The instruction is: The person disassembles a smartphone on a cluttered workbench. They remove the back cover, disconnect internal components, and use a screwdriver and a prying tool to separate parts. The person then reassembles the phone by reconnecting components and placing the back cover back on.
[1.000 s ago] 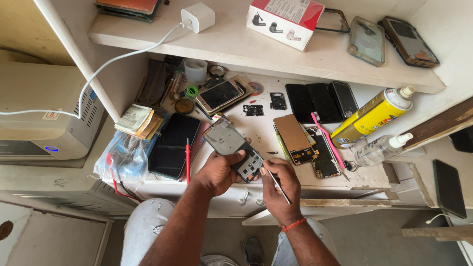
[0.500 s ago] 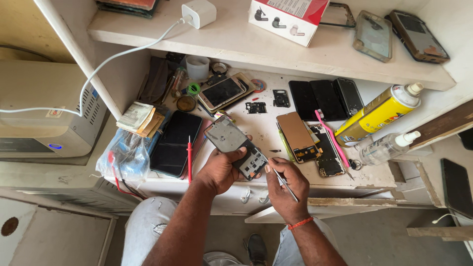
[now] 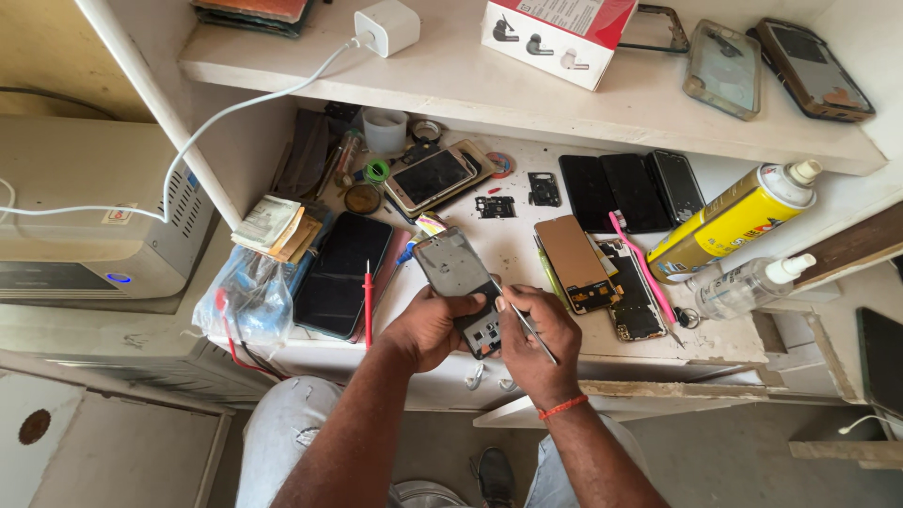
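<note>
Cluttered white counter (image 3: 527, 246) carries all work. Nearest, left hand (image 3: 428, 327) is clamped on an opened phone (image 3: 463, 287) at its edges, above the counter's front. Right hand (image 3: 536, 341) pinches a thin tool (image 3: 523, 324) at it. Judged light, stiff, fragile: hold by rim. Beyond, yellow spray can (image 3: 734, 221).

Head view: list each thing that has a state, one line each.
opened phone: back off, gripped by left hand.
metal tool: held in right hand, tip at the phone.
yellow spray can: lying tilted, nozzle on.
white charger: cable plugged in.
red box: closed.
</note>
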`<action>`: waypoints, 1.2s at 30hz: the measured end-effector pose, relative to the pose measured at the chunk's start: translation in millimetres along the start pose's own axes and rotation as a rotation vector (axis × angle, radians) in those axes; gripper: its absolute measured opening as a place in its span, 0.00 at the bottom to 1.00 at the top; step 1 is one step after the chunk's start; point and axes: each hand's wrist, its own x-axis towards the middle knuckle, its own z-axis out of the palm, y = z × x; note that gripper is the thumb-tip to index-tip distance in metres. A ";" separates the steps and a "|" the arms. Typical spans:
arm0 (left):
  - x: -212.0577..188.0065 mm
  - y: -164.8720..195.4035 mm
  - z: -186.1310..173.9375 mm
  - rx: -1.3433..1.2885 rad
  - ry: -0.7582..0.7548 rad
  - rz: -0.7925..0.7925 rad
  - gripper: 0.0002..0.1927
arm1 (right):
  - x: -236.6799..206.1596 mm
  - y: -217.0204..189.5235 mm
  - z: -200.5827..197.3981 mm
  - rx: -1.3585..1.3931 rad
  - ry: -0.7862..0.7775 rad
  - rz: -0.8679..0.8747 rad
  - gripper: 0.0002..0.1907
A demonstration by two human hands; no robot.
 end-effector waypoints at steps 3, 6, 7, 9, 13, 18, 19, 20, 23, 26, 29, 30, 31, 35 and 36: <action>1.1 -0.9 -2.4 -0.025 -0.036 0.022 0.23 | 1.3 -2.0 0.3 0.082 -0.018 0.068 0.08; 0.4 -1.1 -3.5 -0.020 -0.047 0.026 0.23 | -0.7 -3.1 -2.5 0.090 -0.018 0.008 0.08; 0.0 -0.6 -3.4 -0.013 -0.042 0.027 0.24 | -1.5 -3.1 -3.1 0.075 -0.014 -0.001 0.08; -1.0 -0.3 -2.0 -0.018 -0.019 0.014 0.23 | -2.5 -2.7 -3.2 0.076 -0.014 0.025 0.08; 0.4 -0.3 3.4 0.043 0.024 0.000 0.23 | -0.1 0.3 -0.7 0.020 -0.001 0.029 0.08; 7.4 -2.3 5.5 0.177 0.099 -0.046 0.22 | 7.2 4.2 2.6 -0.022 0.018 -0.056 0.08; 8.6 -3.0 4.9 0.193 0.092 -0.048 0.22 | 8.7 4.8 3.8 -0.030 0.019 -0.047 0.08; 9.6 -3.7 4.0 0.189 0.093 -0.042 0.22 | 10.1 5.3 5.3 -0.037 0.020 -0.037 0.08; 11.1 -6.1 0.9 0.176 0.099 -0.033 0.22 | 13.2 6.7 9.6 -0.016 0.005 0.017 0.07; 11.6 -6.9 -1.0 0.165 0.086 -0.034 0.22 | 15.0 7.4 10.6 -0.012 0.014 -0.043 0.07; 11.8 -6.3 -0.4 0.181 0.038 -0.054 0.22 | 19.9 8.0 10.7 0.008 0.025 -0.082 0.07; 11.9 -5.8 0.3 0.209 0.036 -0.079 0.22 | 22.9 8.4 10.9 0.014 0.027 -0.060 0.07; 11.6 -5.4 0.9 0.237 0.036 -0.104 0.21 | 26.2 8.7 11.2 0.022 0.029 -0.036 0.07; 7.4 -3.2 0.4 0.160 -0.002 -0.051 0.21 | 31.1 6.9 12.1 0.078 0.015 -0.082 0.07; 6.5 -2.7 0.0 0.142 -0.008 -0.044 0.21 | 30.0 6.2 10.6 0.056 0.007 -0.075 0.07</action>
